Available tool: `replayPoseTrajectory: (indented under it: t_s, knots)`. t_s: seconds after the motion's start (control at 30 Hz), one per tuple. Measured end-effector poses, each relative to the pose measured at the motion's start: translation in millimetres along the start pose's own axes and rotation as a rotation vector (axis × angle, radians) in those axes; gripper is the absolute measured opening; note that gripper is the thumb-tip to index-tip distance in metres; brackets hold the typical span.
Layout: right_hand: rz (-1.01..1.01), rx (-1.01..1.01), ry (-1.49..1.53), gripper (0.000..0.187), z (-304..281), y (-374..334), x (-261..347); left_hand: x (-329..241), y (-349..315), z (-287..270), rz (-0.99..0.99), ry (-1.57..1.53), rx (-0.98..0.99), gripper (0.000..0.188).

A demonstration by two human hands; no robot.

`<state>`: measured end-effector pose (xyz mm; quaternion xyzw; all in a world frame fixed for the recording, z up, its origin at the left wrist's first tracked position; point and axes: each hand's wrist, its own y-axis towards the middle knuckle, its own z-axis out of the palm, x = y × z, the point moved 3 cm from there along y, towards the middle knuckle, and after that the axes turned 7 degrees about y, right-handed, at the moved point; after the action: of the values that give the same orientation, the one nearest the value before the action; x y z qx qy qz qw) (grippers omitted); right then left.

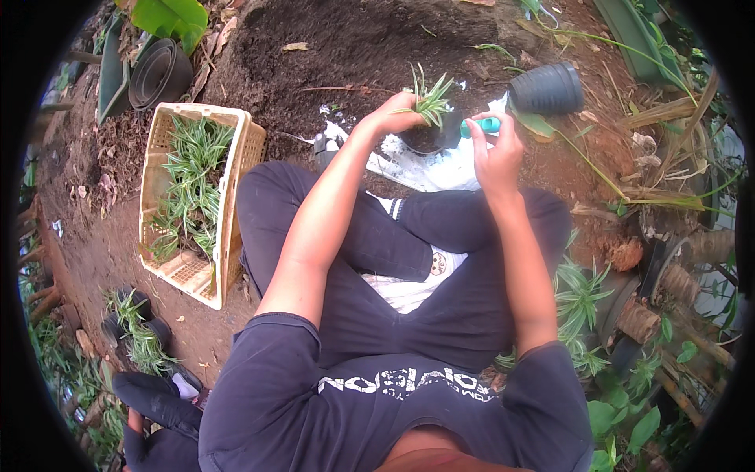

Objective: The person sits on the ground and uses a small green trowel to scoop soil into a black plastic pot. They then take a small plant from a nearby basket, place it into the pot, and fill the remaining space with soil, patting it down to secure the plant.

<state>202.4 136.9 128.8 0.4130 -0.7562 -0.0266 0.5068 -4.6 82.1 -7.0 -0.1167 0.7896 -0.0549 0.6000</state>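
Note:
My left hand (393,116) is closed round the base of a small spider plant (432,102) with green and pale striped leaves. It holds the plant upright at a black plant pot (429,143), whose inside is mostly hidden. To the right of the pot, my right hand (499,156) grips a teal handle (488,126); what kind of tool it belongs to does not show. Beneath the pot lies a white sheet (452,175), smeared with soil, in front of my crossed legs.
A cream plastic crate (236,181) of spider plants (193,177) stands at the left. A black pot (548,88) lies tipped at the right; nested black pots (161,75) are far left. Dark soil (346,47) spreads ahead. Another person's leg (157,397) shows lower left, near potted plants (135,326).

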Motion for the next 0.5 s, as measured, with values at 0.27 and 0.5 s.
replayPoseTrajectory:
  t_s: [0.27, 0.5]
  knots:
    - [0.065, -0.023, 0.041, 0.029, 6.2, -3.9, -6.6, 11.1, 4.7, 3.7, -0.047, 0.021, 0.026, 0.017]
    - [0.054, -0.045, 0.083, 0.031, 9.5, -9.2, -6.7, 11.6, 3.0, 1.2, -0.016, -0.116, 0.041, 0.019]
